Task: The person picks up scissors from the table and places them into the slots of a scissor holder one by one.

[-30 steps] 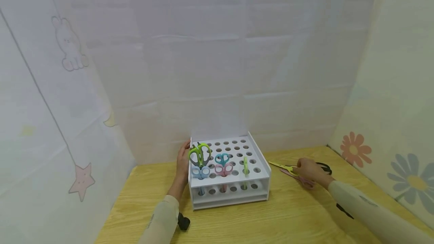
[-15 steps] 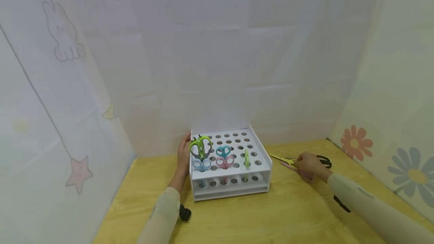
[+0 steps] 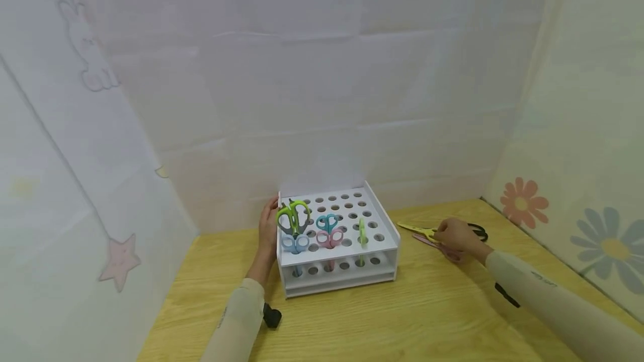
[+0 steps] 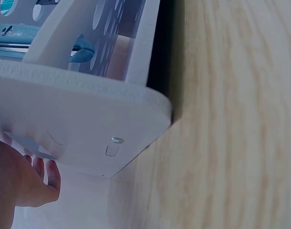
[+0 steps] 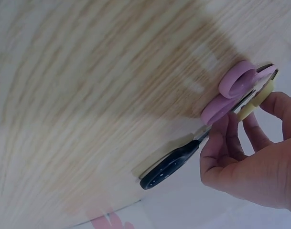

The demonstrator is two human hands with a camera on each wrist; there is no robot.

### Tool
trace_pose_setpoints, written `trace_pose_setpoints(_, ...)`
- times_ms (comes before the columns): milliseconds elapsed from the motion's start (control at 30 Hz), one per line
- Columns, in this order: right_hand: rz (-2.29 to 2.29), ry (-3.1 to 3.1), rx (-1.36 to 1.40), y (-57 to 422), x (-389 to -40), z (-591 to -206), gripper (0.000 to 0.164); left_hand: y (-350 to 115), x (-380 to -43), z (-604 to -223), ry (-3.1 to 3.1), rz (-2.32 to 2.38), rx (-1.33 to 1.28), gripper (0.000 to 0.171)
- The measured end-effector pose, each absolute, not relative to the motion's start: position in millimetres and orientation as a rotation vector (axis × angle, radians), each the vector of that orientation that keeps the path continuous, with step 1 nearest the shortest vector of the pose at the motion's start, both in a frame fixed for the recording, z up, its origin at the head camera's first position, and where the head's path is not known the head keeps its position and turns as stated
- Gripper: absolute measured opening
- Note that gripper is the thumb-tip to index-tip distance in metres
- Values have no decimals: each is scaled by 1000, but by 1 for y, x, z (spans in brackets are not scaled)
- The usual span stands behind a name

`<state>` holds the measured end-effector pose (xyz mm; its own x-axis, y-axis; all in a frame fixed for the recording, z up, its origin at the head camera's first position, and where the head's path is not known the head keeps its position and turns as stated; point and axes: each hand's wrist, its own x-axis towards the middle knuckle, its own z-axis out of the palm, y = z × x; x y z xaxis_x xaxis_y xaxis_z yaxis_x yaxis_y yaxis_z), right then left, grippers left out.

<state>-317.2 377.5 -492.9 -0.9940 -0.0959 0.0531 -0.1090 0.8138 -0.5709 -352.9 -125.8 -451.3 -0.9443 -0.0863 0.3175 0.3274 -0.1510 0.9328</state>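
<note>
My left hand (image 3: 266, 232) grips the back left corner of a white holed rack (image 3: 338, 285); the left wrist view shows fingertips curled at the side panel (image 4: 83, 124), the thumb out of sight. In the rack, several scissors stand with handles up: green-and-grey scissors (image 3: 287, 212), light blue scissors (image 3: 295, 243), teal scissors (image 3: 326, 223), pink scissors (image 3: 329, 238) and lime scissors (image 3: 362, 231). Right of it, my right hand (image 3: 457, 236) pinches the handle of yellow scissors (image 3: 417, 230), which lie on the table beside purplish-pink scissors (image 5: 220, 108) and black-handled scissors (image 5: 170, 165).
A wood-grain table (image 3: 402, 317) extends in front of the rack. A white sheet (image 3: 302, 82) hangs behind it. Printed sheets stand at the left and right, with flowers (image 3: 525, 202) near the table's right edge. A black wrist device (image 3: 271, 315) sits by the left sleeve.
The head view has shifted slightly, so the rack and table appear higher in it. Both hands stay about where they were relative to the rack and the scissors.
</note>
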Motion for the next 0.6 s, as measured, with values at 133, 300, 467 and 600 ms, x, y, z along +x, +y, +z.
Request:
trace_pose_setpoints(133,916,-2950,173,375,-316,-486,23,-126,-355,-453,-1827,-2180,-284,43)
trace_pose_setpoints(300,919,-2906,179,373,-314,-482,22,-125,-362,-465,-1854,-2129,-245,46)
trace_pose_setpoints(467,950,-2849,211,371,-307,-480,24,-126,-365,-472,-1890,-2082,-240,47)
trace_pose_setpoints(600,934,-2783,275,369,-302,-479,30,-126,-366,-472,-1890,-2097,-247,47)
